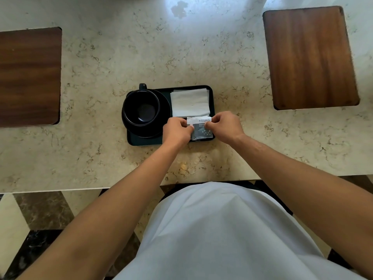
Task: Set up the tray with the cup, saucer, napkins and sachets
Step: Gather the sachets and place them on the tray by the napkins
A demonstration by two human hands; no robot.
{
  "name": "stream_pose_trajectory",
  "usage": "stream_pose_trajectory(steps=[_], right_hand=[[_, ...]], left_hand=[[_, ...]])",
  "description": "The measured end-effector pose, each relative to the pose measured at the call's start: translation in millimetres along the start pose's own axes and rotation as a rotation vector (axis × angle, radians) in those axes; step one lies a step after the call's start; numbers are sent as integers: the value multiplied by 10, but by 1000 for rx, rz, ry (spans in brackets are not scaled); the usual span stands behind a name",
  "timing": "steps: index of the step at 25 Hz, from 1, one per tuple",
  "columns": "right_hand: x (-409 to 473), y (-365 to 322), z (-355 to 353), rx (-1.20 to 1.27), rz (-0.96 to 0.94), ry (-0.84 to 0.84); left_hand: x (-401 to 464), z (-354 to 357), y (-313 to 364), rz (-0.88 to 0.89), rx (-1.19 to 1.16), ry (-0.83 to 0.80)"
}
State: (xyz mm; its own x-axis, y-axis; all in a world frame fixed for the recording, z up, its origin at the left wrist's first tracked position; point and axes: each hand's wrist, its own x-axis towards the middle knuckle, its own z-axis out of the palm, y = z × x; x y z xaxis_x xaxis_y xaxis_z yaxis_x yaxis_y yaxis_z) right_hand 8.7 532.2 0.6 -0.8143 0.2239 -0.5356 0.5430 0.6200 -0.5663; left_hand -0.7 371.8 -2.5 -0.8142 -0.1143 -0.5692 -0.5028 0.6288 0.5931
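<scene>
A dark rectangular tray lies on the marble counter. On its left half a black cup stands upright on a black saucer, handle pointing away from me. White folded napkins fill the tray's far right corner. In the near right corner lie sachets, white and dark with printed lettering. My left hand pinches their left edge and my right hand pinches their right edge, both resting over the tray.
Two dark wooden boards are set into the counter, one at the left and one at the far right. The counter's near edge runs just in front of my body, with a patterned floor below.
</scene>
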Motion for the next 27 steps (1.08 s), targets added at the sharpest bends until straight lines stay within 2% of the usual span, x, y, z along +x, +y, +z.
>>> stream_pose_trajectory(steps=[5,14,22,27], right_hand=[[0,-26,6,-116,-22,11],[101,-91,-35,-109,-11,29],[39,-85,-15,-271,-104,21],[-26,-86,-3,-394,-143,89]], left_hand=[[24,16,-14,68,145,31],[88,36,-80,70,132,100],[18,49,-155,236,315,160],[-59,77,-249,349,259,197]])
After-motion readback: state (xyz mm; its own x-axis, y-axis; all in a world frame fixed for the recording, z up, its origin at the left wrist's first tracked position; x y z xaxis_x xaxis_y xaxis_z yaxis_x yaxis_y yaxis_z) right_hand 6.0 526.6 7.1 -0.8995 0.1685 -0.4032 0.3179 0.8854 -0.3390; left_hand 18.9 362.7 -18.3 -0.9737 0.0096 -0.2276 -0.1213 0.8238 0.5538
